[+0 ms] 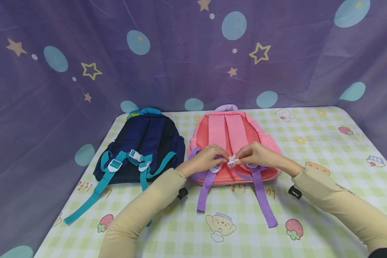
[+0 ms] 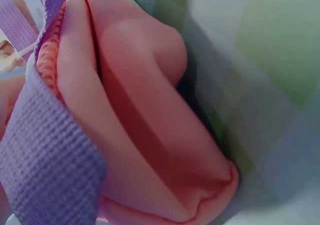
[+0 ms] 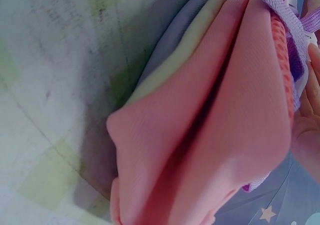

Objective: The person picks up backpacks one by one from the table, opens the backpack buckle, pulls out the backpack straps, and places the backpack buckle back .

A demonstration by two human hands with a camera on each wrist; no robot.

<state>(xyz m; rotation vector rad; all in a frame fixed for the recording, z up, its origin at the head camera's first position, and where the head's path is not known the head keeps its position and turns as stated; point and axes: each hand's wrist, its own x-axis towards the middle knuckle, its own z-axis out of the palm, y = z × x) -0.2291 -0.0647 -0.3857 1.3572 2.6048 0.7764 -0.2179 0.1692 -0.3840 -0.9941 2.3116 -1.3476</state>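
Note:
A pink backpack (image 1: 217,125) lies with its shoulder straps facing up, and purple webbing (image 1: 207,190) hangs from its lower corners. At its lower middle is a small white plastic buckle (image 1: 233,161). My right hand (image 1: 257,154) pinches the buckle between thumb and fingers. From the other side my left hand (image 1: 211,157), fingers curled, pinches the buckle's left end by the webbing. The left wrist view is mostly the bag's pink side (image 2: 145,85) and purple strap (image 2: 50,155). In the right wrist view, the right hand (image 3: 311,130) shows only at the edge.
Left of the pink bag lies a navy backpack (image 1: 138,132) with teal straps (image 1: 98,190) and a white buckle (image 1: 135,155) joining them. Both rest on a green-checked tablecloth (image 1: 245,236). A purple patterned curtain (image 1: 180,64) hangs behind.

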